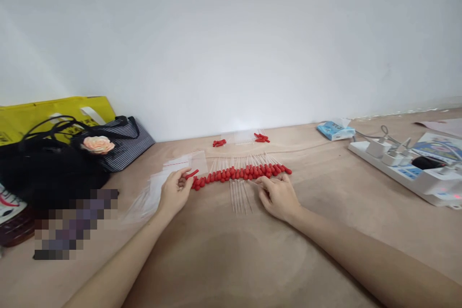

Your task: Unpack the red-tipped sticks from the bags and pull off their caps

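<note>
My left hand (pixel 176 191) is closed in a pinch on a red rubber bulb (pixel 192 173) at the left end of a row. That row is made of several red-tipped droppers (pixel 249 172), their thin clear stems pointing toward the wall. My right hand (pixel 279 197) pinches the end of a thin clear tube (pixel 254 183) just in front of the row; part of it is hidden by the fingers. Several bare clear tubes (pixel 240 197) lie side by side between my hands. Clear plastic bags (pixel 153 190) are spread beside and under my left hand.
Two small clusters of red bulbs (pixel 219 143) lie near the wall. On the left are a black bag (pixel 46 173), a striped bag (pixel 126 147) and a yellow bag (pixel 97 106). A tissue pack (pixel 335 130) and a power strip (pixel 397 168) with plugs stand on the right.
</note>
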{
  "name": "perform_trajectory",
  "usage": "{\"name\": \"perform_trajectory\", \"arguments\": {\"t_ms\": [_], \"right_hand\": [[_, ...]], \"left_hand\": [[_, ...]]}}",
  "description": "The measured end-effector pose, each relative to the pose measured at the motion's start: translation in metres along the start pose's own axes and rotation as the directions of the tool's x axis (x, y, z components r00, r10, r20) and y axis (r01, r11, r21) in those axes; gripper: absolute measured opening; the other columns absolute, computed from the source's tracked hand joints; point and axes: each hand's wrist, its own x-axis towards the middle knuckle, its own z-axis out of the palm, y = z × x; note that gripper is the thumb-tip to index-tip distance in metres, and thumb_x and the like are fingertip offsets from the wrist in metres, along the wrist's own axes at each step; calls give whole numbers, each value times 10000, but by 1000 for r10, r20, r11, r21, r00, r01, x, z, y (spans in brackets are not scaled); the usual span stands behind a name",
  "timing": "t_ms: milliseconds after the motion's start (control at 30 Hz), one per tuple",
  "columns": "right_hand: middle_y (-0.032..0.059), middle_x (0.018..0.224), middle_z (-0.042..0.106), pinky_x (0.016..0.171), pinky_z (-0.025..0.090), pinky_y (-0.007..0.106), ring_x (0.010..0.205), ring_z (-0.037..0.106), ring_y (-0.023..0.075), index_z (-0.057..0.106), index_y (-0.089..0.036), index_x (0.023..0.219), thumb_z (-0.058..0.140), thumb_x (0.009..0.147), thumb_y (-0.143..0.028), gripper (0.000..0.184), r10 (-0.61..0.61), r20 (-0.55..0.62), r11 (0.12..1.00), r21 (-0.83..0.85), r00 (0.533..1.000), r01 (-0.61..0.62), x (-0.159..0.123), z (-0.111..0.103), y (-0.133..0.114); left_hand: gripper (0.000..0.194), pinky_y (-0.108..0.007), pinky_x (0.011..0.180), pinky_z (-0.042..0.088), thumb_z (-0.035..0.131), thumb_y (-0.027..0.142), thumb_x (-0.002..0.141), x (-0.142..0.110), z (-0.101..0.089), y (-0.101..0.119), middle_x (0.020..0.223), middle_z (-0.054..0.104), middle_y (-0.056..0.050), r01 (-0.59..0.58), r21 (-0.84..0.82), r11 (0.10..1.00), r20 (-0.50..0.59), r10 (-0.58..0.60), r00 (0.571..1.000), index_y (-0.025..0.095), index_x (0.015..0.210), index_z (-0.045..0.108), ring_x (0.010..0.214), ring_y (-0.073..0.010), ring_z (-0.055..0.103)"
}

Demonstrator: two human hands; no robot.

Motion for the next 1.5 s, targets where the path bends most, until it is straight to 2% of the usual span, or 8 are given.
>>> {"name": "perform_trajectory", "arguments": {"t_ms": [167, 467, 567, 633, 733, 867, 1167, 1500], "right_hand": [[-2, 641, 649, 673, 222, 301, 600, 545, 129, 601, -184, 787, 465, 720, -113, 167, 3, -13, 1000, -3, 1000, -3, 0, 0, -2], [22, 729, 669, 668, 215, 309, 703, 573, 137, 631, -216, 928, 447, 808, -194, 221, -64, 12, 998, -7, 998, 64, -1, 0, -7], [17, 698, 658, 653, 215, 303, 686, 566, 138, 624, -209, 915, 458, 814, -237, 197, -69, 43, 998, -1, 997, 69, 0, 0, -9], [11, 675, 651, 645, 214, 301, 673, 562, 140, 627, -208, 867, 466, 814, -256, 176, -58, 58, 998, 7, 997, 57, 0, 0, -10], [8, 696, 660, 653, 226, 301, 681, 570, 143, 626, -212, 866, 463, 816, -256, 176, -28, 49, 999, 44, 998, 25, 0, 1, -9], [15, 749, 678, 670, 265, 303, 674, 589, 138, 624, -205, 913, 441, 804, -193, 213, 25, 31, 991, 131, 999, -29, 0, 4, -6], [-5, 725, 680, 726, 369, 304, 650, 608, 137, 616, -197, 962, 461, 703, -133, 308, 11, 95, 941, 335, 995, -42, 0, 4, 1], [-14, 676, 662, 678, 324, 301, 656, 594, 145, 624, -211, 894, 453, 751, -152, 231, 60, 109, 955, 283, 992, -89, -2, 3, 1]], "left_hand": [[285, -235, 547, 431, 548, 392, 689, 5, -1, -7, 737, 605, -17, 17, 74, 997, 19, -18, 1000, 163, 860, 548, 609, -130, 538], [260, -271, 605, 436, 548, 425, 704, 9, 9, -10, 747, 634, -26, 21, 166, 986, 96, -38, 995, 186, 801, 588, 681, -170, 564], [220, -314, 688, 438, 544, 399, 717, 6, 8, -4, 796, 620, -47, -98, 223, 970, -11, 104, 995, 191, 777, 588, 764, -200, 552], [181, -326, 732, 429, 532, 365, 737, -2, 8, 8, 783, 600, -51, -226, 232, 946, -38, 241, 970, 190, 745, 577, 788, -201, 539], [126, -298, 703, 439, 490, 298, 783, -20, 16, 30, 734, 581, -25, -363, 102, 926, 194, 339, 920, 192, 746, 545, 734, -165, 539], [48, -341, 770, 439, 502, 226, 767, -37, 30, 47, 895, 599, -41, -384, -10, 923, 380, 359, 852, 193, 800, 514, 867, -185, 545], [91, -386, 816, 440, 494, 169, 754, -36, 41, 53, 989, 606, -57, -364, -77, 928, 440, 359, 823, 198, 831, 533, 939, -202, 542], [86, -354, 792, 442, 498, 173, 758, -36, 46, 49, 978, 607, -46, -346, -73, 935, 434, 343, 833, 195, 838, 519, 910, -189, 556]]}}
